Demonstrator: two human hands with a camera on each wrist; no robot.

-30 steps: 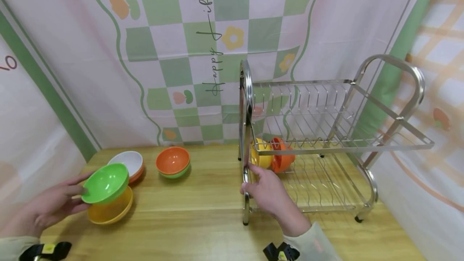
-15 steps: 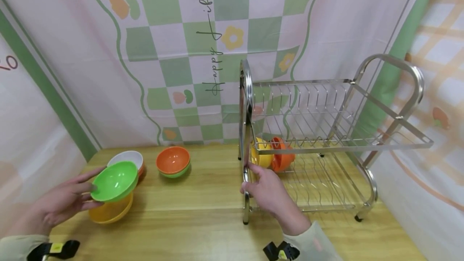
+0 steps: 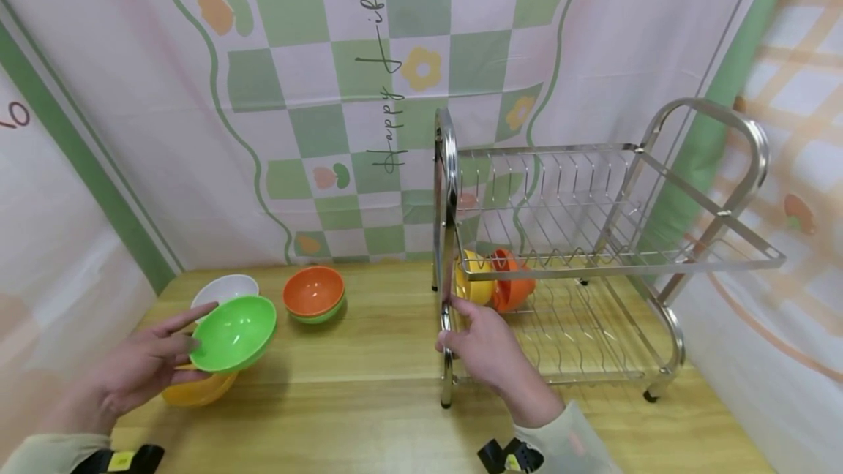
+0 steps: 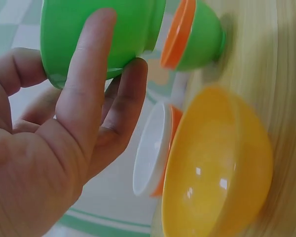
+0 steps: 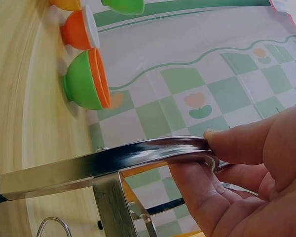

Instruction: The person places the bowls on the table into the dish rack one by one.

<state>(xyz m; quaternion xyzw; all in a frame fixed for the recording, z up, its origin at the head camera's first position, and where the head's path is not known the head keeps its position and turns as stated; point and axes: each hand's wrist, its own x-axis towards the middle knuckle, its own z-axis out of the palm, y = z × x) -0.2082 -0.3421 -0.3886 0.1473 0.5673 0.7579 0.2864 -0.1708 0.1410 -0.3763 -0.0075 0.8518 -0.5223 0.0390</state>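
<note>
My left hand (image 3: 148,364) holds a light green bowl (image 3: 237,333) by its rim, tilted and lifted above a yellow bowl (image 3: 200,388) on the table. Behind it sits a white bowl (image 3: 227,289) stacked on an orange one, whose side shows in the right wrist view. To the right, an orange bowl (image 3: 314,291) rests in a green bowl (image 3: 320,315). My right hand (image 3: 494,353) grips the left upright of a two-tier metal dish rack (image 3: 449,196), thumb and fingers around the tube. On its lower tier a yellow bowl (image 3: 476,280) and an orange bowl (image 3: 512,282) stand on edge.
The wooden table (image 3: 369,415) carries the bowls at left and the rack at right. A patterned curtain (image 3: 329,130) hangs along the back and sides. The rack's upper tier (image 3: 546,203) has wire slots.
My left hand has carried the green bowl to the right, from over the yellow bowl toward the table's middle. My right hand stays on the rack.
</note>
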